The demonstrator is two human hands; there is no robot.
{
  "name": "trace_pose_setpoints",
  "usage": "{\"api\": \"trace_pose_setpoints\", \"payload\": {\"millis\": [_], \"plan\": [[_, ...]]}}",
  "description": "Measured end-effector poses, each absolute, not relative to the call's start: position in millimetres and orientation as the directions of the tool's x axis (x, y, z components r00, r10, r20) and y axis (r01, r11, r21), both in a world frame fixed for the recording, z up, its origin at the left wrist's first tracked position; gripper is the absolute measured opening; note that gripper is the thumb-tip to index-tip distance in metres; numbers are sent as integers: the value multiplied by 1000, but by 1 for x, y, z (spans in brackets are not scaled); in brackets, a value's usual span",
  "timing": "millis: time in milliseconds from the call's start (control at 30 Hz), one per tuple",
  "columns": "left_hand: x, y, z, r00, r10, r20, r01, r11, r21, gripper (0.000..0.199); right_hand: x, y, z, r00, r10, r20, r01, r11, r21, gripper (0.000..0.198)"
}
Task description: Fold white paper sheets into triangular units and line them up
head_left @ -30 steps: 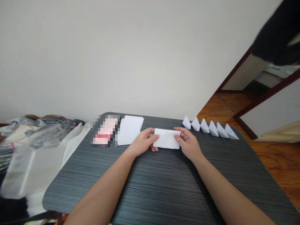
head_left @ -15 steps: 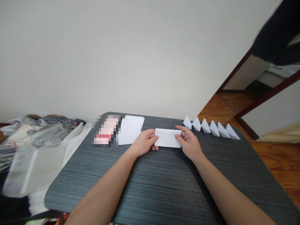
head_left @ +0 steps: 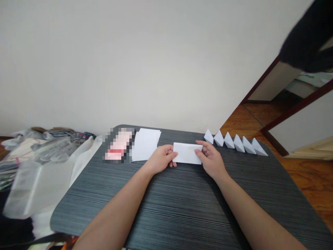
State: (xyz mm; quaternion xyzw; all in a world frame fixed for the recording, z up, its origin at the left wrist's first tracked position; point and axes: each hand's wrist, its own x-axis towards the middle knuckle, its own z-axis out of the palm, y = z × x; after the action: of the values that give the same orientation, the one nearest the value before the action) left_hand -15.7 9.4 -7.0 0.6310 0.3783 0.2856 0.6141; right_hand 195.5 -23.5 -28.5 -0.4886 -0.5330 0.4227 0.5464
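A folded white sheet of paper, an oblong strip with its long side across, is held up between my two hands above the dark table. My left hand pinches its left end, thumb on the front and fingers behind. At the right end, my right hand grips it with the thumb in front, the index finger reaching along behind the top edge. Several folded white paper boats stand in a slanting row to the right of my right hand. Left of my left hand lies a small stack of white paper sheets.
The dark wood-grain table stands against a pale wall. A blurred-out pinkish item lies at its back left. Plastic bags and cloth are heaped beyond the left edge. Wooden floor shows at the right.
Both hands keep the same grip on the folded paper. The whole view has shifted very slightly; nothing else visibly differs.
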Motion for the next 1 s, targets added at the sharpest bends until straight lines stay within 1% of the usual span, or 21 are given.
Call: {"api": "trace_pose_setpoints", "payload": {"millis": [200, 400, 533, 800, 900, 1000], "plan": [[-17, 9, -8, 551, 830, -88, 148, 6, 989, 22, 194, -24, -26, 75, 983, 166, 84, 160, -984, 38], [-16, 7, -6, 548, 831, -99, 173, 4, 985, 23, 196, -24, -27, 99, 975, 200, 204, 177, -963, 41], [-15, 4, -2, 546, 833, -86, 202, -31, 979, 25, 198, -24, -29, 120, 975, 189, 323, 142, -936, 34], [-14, 2, 1, 534, 843, -66, 253, -85, 964, 26, 198, -24, -29, 125, 972, 197, 354, 142, -924, 30], [-14, 2, 0, 509, 859, -53, 287, -111, 951, 25, 198, -24, -29, 124, 969, 215, 395, 150, -906, 29], [-15, 2, 0, 472, 881, -26, 355, -163, 921, 26, 198, -23, -27, 87, 966, 243, 457, 178, -871, 27]]}}
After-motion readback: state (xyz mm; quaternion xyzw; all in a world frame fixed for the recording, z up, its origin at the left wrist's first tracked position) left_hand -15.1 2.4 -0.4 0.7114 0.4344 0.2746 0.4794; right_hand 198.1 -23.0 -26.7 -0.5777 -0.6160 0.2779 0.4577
